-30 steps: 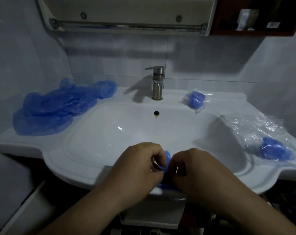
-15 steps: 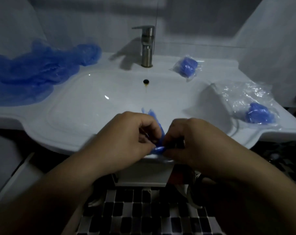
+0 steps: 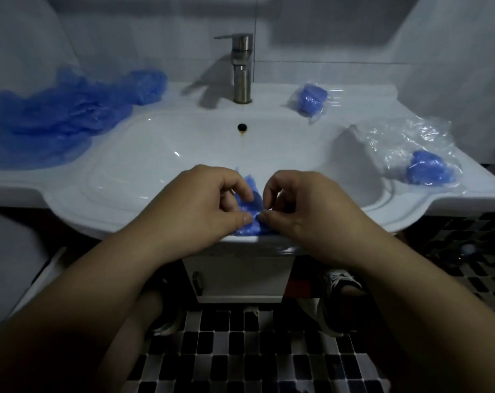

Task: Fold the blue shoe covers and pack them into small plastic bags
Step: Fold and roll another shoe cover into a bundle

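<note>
A small folded blue shoe cover (image 3: 250,204) lies on the front rim of the white sink (image 3: 104,217). My left hand (image 3: 203,202) and my right hand (image 3: 303,205) pinch it from either side with thumbs and curled fingers, hiding most of it. A loose pile of blue shoe covers (image 3: 59,114) covers the sink's left ledge. One packed bag with a blue bundle (image 3: 310,99) sits right of the tap. On the right ledge, a crumpled heap of clear plastic bags (image 3: 405,137) holds another blue bundle (image 3: 426,171).
A steel tap (image 3: 242,69) stands at the back centre above the overflow hole (image 3: 242,127). Grey tiled walls close in on three sides. Below are the white cabinet (image 3: 240,276), black-and-white mosaic floor and my feet in sandals.
The camera has tilted downward, so the mirror shelf left view and the floor came in. Both hands stayed at the sink's front rim, still working the blue cover between fingertips.
</note>
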